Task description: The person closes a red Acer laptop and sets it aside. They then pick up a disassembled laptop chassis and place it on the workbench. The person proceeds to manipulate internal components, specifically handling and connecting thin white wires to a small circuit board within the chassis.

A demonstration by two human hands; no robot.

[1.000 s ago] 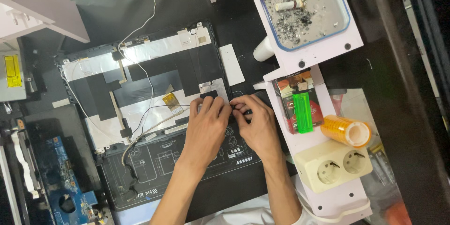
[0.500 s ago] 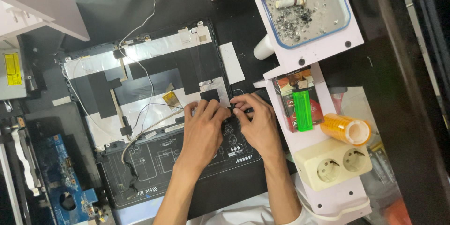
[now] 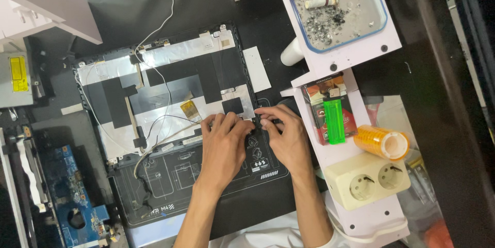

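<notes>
An opened laptop lies in front of me. Its lid shell (image 3: 154, 77) is lined with silver foil and black tape, with thin white cables and a yellow ribbon connector (image 3: 188, 107). The black base panel (image 3: 165, 181) lies nearer to me. My left hand (image 3: 224, 147) has its fingers curled down on the seam between lid and base, by a black tape square. My right hand (image 3: 289, 139) is beside it, its fingertips pinched on a small dark part (image 3: 272, 120) at the laptop's right edge. What sits under the fingers is hidden.
On a white board to the right are a tray of ash with a cigarette butt (image 3: 335, 5), a green lighter (image 3: 334, 121) on a cigarette pack, an orange tape roll (image 3: 386, 144) and a cream double socket (image 3: 368, 178). A blue circuit board (image 3: 67, 196) and an optical drive (image 3: 15, 77) lie at the left.
Both hands stay at the same spot on the laptop's right side. Only the fingers shift a little.
</notes>
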